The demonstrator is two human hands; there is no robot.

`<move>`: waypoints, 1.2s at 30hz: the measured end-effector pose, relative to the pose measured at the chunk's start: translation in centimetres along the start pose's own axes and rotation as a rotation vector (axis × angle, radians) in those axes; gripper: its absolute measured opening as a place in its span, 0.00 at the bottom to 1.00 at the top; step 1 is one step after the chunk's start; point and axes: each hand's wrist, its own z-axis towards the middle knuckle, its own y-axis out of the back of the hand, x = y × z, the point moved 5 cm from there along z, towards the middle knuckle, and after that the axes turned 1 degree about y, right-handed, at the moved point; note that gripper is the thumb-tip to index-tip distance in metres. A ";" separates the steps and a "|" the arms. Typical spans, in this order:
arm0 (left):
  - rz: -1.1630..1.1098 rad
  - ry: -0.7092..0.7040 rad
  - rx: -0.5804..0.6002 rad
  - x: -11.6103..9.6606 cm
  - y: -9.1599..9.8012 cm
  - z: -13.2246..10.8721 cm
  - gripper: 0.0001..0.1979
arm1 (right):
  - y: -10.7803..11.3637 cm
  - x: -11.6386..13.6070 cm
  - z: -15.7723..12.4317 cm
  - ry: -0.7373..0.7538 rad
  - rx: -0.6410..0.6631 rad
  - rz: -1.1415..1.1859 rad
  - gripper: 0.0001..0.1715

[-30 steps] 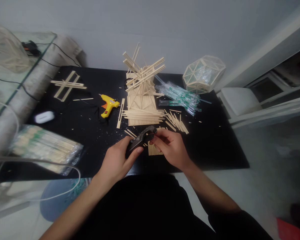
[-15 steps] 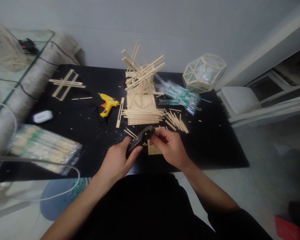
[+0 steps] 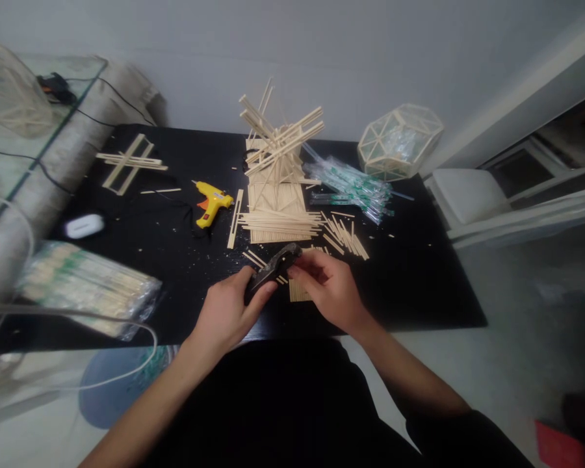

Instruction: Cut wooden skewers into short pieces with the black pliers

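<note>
My left hand (image 3: 227, 305) is wrapped round the handles of a black plier-like cutter (image 3: 273, 268), its head pointing up and right. At the cutter's head, my right hand (image 3: 329, 286) is closed in a pinch; what its fingers hold is hidden. A tiny pale spot shows by the jaws. Partly behind the right fingers lies a small mat of joined sticks (image 3: 298, 291). Short cut sticks (image 3: 346, 235) are scattered beyond the right hand. A bundle of long wooden sticks (image 3: 280, 223) lies across a slatted stick base (image 3: 273, 195), which bears a windmill-like stick model (image 3: 280, 146).
A yellow glue gun (image 3: 212, 203) lies left of the model, near a crossed stick frame (image 3: 131, 164). Packaged chopsticks (image 3: 92, 286) and a white case (image 3: 84, 225) are at left. Plastic wrappers (image 3: 353, 185) and a faceted stick frame (image 3: 400, 142) stand back right.
The cutter has shifted very slightly and the gap at its head looks narrower. Both hands stay nearly in place, and the things on the table have not moved.
</note>
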 end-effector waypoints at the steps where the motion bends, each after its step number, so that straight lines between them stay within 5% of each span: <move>1: -0.007 -0.004 -0.005 0.0 0.0 0.0 0.21 | 0.0 -0.1 -0.1 0.008 -0.013 -0.006 0.09; 9: -0.034 -0.055 -0.006 0.2 0.1 -0.1 0.23 | 0.0 0.4 0.0 0.019 0.020 -0.039 0.08; 20: -0.092 -0.104 0.031 -0.1 0.6 -0.2 0.19 | -0.3 0.3 0.4 -0.015 0.189 0.018 0.20; 28: 0.031 0.047 0.063 0.2 0.0 -0.3 0.21 | -0.3 -0.3 0.2 -0.037 0.092 -0.045 0.16; 36: 0.043 0.050 0.090 0.0 -0.2 -0.1 0.24 | -0.1 -1.0 0.2 -0.057 0.069 -0.073 0.17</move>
